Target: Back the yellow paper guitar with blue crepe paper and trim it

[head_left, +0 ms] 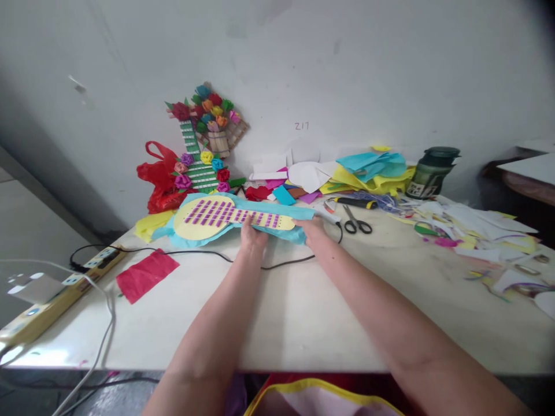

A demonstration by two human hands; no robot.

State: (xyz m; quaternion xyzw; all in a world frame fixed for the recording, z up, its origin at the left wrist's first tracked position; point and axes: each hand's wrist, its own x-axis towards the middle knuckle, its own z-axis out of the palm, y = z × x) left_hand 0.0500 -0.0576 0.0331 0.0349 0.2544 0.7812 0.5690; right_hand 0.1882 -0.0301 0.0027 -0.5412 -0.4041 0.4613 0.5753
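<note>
A guitar-shaped paper craft (203,231) in pale yellow, with rows of purple strips woven through it, lies on a larger piece of light-blue crepe paper (288,235) that juts out all round it. My left hand (254,234) grips the lower edge of the guitar's neck, thumb on top and fingers hidden underneath. At the neck's right end, my right hand (312,226) closes on the craft and the blue paper; most of its fingers are out of sight. Close by on the right lie scissors (356,222) with black handles.
A power strip (65,289) and its cables are at left, with a black cord (217,254) crossing before the craft. Red crepe paper (147,274) lies nearby. Behind stand a flowered green guitar (202,170) and a yellow-black cutter (355,203). Paper scraps (472,225) and a green bottle (433,173) are right.
</note>
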